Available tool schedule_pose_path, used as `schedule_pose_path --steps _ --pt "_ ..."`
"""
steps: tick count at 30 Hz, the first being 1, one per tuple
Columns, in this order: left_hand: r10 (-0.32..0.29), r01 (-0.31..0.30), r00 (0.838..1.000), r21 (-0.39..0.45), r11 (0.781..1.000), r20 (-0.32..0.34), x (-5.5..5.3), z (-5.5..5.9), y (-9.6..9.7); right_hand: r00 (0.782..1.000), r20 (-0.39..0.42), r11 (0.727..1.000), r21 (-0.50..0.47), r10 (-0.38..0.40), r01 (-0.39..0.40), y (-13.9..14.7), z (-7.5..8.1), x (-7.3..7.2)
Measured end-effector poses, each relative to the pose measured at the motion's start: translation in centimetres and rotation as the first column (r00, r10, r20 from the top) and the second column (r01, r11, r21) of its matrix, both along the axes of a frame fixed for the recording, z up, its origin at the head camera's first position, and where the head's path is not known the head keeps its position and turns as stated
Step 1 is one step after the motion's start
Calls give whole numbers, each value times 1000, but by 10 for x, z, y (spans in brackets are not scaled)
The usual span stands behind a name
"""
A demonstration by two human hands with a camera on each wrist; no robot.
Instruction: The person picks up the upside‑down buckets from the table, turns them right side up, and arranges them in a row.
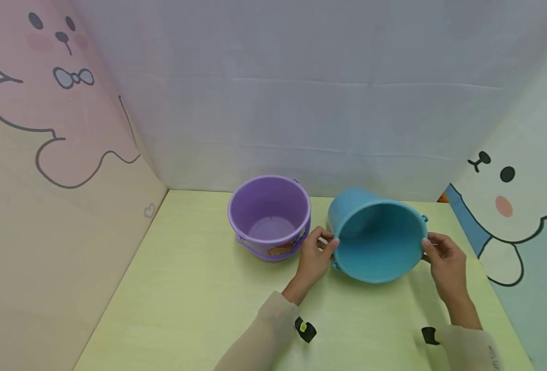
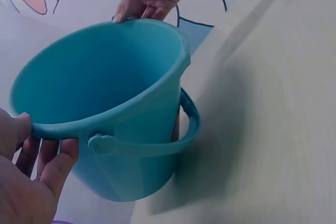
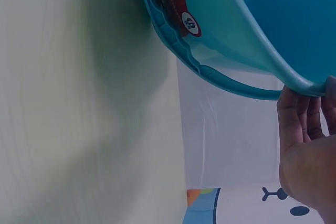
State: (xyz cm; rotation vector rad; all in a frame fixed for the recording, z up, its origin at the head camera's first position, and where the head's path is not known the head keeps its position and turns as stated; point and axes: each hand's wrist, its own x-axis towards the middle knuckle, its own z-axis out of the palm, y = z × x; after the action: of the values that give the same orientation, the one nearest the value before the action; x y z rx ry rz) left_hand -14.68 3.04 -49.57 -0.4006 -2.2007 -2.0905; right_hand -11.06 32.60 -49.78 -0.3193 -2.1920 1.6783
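A blue bucket [image 1: 380, 252] is tipped on its side in the head view, its mouth facing me. My left hand [image 1: 316, 255] pinches the rim on the left, thumb over the edge and fingers beneath. On the opposite side my right hand [image 1: 446, 263] grips the rim in the same way. The bucket's handle [image 2: 142, 148] hangs down along its outside in the left wrist view. Part of a dark red label [image 3: 173, 3] shows on its wall in the right wrist view. Left of it stands an upright purple bucket [image 1: 270, 239], close to my left hand.
Both buckets are over a pale yellow-green table [image 1: 176, 299]. A white sheet [image 1: 273, 103] closes off the back. Panels with cartoon drawings stand on the left [image 1: 69, 206] and on the right [image 1: 533, 278].
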Motion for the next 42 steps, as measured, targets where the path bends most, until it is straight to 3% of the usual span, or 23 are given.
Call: schedule_pose_path --steps 5,14,21,28,33,39,42 --pt "7 -9 999 43 999 42 -2 2 0 999 34 999 36 1 -2 -2 5 1" --pt "28 -34 998 100 994 65 -1 1 -1 994 -12 988 -116 106 -106 -3 1 10" --pt "18 -27 996 112 993 82 -2 4 -1 998 -18 987 -149 60 -62 -3 5 9" --pt "-12 -13 988 159 987 156 -3 11 -1 996 92 999 -51 2 2 -5 16 4" --pt "3 -32 984 162 986 180 -2 13 0 986 166 1000 9 6 -8 -9 16 6" --pt "25 -62 979 176 982 204 -1 14 1 989 131 994 -93 70 -58 -9 13 10" --pt "20 -63 977 195 979 214 -2 14 1 992 104 995 -71 73 -66 -9 16 10"
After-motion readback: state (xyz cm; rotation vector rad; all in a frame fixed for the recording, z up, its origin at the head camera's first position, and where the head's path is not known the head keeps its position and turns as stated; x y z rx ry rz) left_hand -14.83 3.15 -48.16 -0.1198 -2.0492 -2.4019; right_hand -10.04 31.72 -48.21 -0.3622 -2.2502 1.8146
